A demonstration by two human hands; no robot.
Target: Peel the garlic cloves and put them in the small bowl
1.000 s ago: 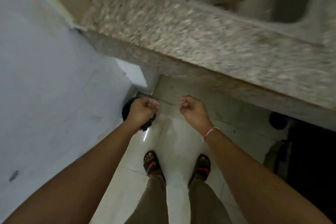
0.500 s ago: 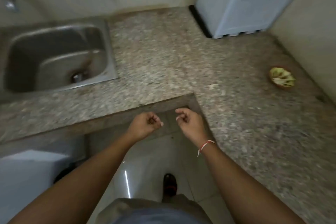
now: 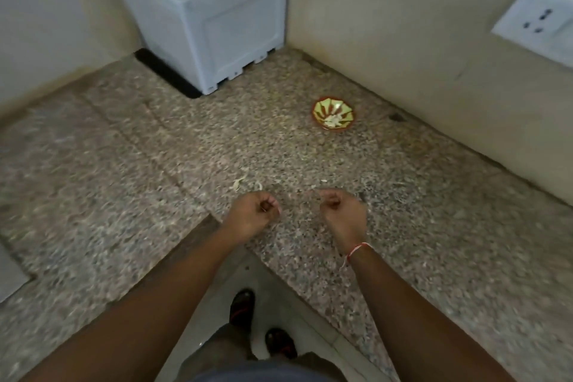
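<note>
View has swung hard: a second ago it looked down past the counter edge at the floor and sandals, half a second ago the sink was at 10 o'clock and the small bowl out at 3; now the sink is out of frame and the corner of the granite counter [image 3: 130, 164] fills the picture. Left to right: white box appliance [image 3: 214, 15] at 12 o'clock against the wall; loose garlic skins [image 3: 245, 184] on the stone just above the hands; left hand [image 3: 252, 215] at centre, fingers curled into a loose fist, same pose as in both earlier views; can't tell whether it holds a clove, too blurred. Right hand [image 3: 341, 211] just beside it toward 3 o'clock, fingers curled in with thumb against forefinger, maybe pinching a scrap, can't confirm. Small bowl [image 3: 333, 114] now sits at 1 o'clock, well apart from both hands, with pale pieces inside, likely peeled cloves. Wall socket [image 3: 539, 18] at 2 o'clock. Read: person has turned back to the work spot, the hands didn't change grip, and no whole unpeeled clove is visible on the counter. Either the next clove is inside a fist or peeling is near done.
</note>
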